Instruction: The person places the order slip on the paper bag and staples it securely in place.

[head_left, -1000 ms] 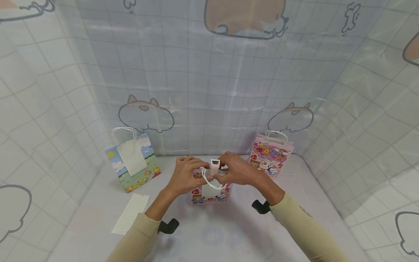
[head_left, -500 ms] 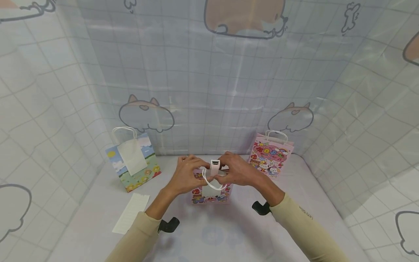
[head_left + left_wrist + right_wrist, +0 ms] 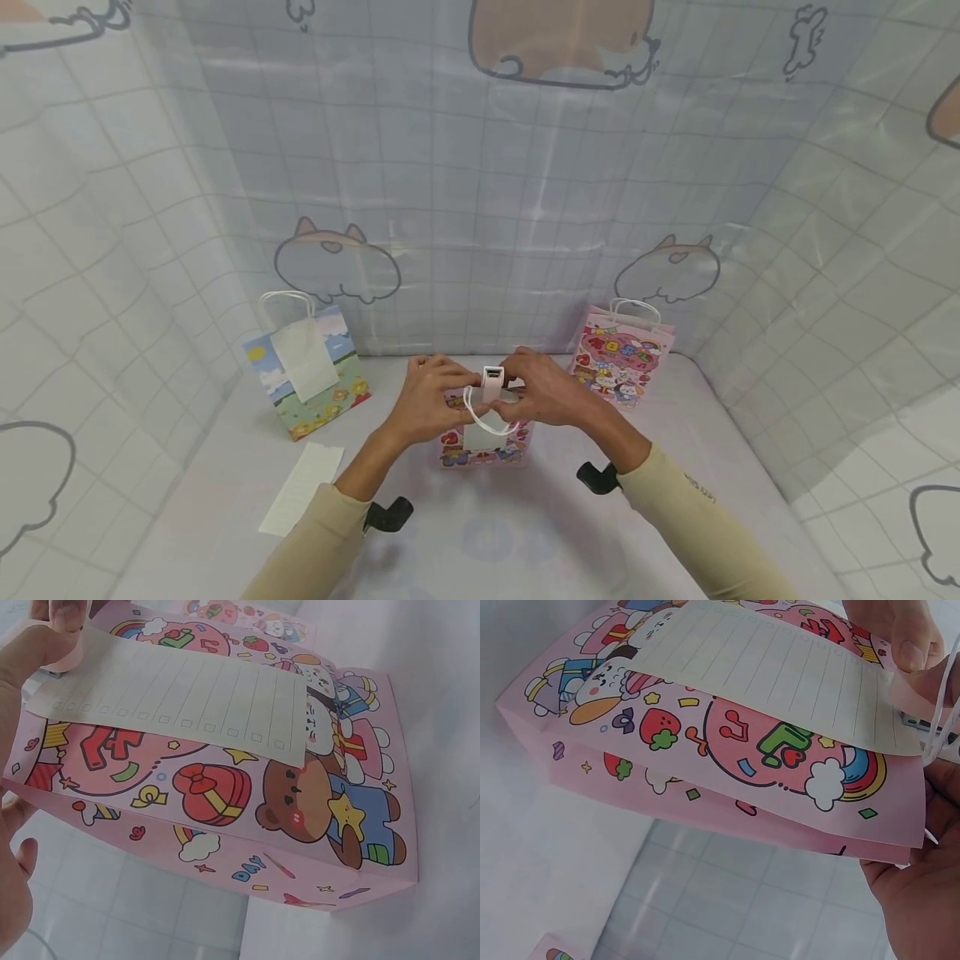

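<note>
We see the left hand [image 3: 429,402] and right hand [image 3: 547,390] pinch the pink stapler [image 3: 492,386], apparently so the checklist [image 3: 187,694] lies against the gift bag [image 3: 255,795].

A pale desk [image 3: 487,533] carries a central pink bag [image 3: 452,457]; left of it, a landscape-printed bag [image 3: 347,375] and white paper [image 3: 302,490]; behind right, a second pink bag [image 3: 621,354].

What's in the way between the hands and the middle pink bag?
Maybe just the white handle: it loops down in front of the lined sheet and might get in the way. Nothing else visible: the left hand and right hand grip the pink stapler-like tool at the top of the pink bag.
</note>
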Available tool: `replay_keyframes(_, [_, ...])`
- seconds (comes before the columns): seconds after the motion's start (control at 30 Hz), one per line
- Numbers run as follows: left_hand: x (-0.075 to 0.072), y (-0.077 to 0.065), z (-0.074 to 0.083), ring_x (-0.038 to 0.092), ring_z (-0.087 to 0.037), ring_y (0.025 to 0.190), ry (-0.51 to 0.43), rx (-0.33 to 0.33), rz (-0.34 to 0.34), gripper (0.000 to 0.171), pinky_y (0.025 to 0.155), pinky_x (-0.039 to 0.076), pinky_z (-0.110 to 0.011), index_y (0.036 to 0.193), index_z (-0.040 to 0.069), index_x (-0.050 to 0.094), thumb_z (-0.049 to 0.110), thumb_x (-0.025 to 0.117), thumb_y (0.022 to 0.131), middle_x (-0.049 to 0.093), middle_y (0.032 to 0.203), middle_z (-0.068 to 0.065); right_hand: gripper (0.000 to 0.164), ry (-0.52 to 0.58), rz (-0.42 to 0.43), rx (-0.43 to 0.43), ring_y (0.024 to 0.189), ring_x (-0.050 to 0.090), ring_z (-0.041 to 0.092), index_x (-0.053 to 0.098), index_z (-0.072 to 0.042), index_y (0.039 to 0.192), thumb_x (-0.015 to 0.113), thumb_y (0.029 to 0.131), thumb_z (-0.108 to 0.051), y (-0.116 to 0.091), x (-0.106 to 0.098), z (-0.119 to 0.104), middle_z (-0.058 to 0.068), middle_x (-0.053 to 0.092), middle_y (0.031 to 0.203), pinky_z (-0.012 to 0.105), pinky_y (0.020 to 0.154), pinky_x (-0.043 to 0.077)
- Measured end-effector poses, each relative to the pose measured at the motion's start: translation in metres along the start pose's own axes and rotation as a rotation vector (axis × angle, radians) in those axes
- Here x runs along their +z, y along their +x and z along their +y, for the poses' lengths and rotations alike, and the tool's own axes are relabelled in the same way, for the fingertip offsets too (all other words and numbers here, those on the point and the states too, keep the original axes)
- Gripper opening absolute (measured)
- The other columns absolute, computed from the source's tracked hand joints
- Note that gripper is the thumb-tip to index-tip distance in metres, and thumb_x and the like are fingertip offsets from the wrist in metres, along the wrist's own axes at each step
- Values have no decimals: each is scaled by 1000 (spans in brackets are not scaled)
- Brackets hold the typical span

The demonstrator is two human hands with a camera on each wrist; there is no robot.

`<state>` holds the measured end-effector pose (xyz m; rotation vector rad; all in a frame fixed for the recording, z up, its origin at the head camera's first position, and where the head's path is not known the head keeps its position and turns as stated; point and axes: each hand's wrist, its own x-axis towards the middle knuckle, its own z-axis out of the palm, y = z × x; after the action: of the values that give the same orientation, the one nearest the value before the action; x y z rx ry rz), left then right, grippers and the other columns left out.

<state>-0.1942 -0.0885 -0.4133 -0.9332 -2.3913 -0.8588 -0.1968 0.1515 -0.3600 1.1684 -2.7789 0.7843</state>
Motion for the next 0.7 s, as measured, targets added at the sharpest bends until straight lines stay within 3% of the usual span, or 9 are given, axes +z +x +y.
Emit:
replay_keyframes(0.37, [2, 1, -1, 56, -11, 95, 9, 38, 36, 42, 92, 31, -51, 108, 20, 80, 45, 87, 75, 76, 98, 10, 23, -9, 10, -1, 87, 54, 8, 70, -20, 102, 73, 86, -36, -1, 1, -1, -14, 62, 90, 27, 73, 51])
replay_keyframes(0.7, [4, 1, -2, 56, -11, 94, 20, 77, 66, 41, 90, 31, -49, 105, 20, 81, 46, 87, 74, 76, 95, 10, 21, -8, 14, -28, 89, 58, 17, 71, -20, 100, 73, 87, -36, -1, 1, 0, -9, 65, 89, 28, 72, 50])
